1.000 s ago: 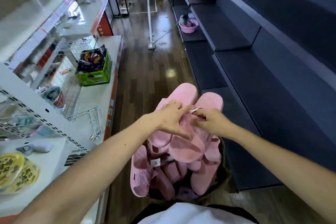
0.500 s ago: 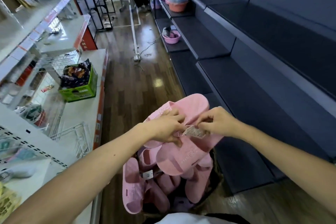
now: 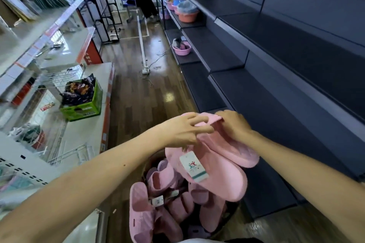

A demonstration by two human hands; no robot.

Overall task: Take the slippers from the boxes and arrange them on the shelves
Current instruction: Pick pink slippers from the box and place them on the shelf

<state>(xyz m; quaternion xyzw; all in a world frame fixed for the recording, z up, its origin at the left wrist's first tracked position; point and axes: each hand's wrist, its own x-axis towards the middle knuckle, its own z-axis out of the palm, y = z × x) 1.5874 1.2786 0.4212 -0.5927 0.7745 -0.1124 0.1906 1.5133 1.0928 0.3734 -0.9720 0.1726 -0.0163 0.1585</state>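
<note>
Hands: both hold 1 pink pair [image 3: 221, 165] of slippers at its far end. Left hand [image 3: 185, 130] has its fingers curled, pinching the edge of the nearer slipper. Right hand [image 3: 235, 126] curls its fingers over the end of the other.

Dark shelves [image 3: 286, 89] run along the person's right side, lengthwise away from the camera.

Heap of slippers [image 3: 164, 199] lies directly below the hands; its container is largely hidden.

Pink pair hangs above that heap, with its long axis running from the hands back toward the person, roughly parallel to the shelf edge.

Hang tag [image 3: 194, 166] dangles from the pair.

Judgement: the right hand is nearer the shelves, so placement calls for a carry to the right.
</note>
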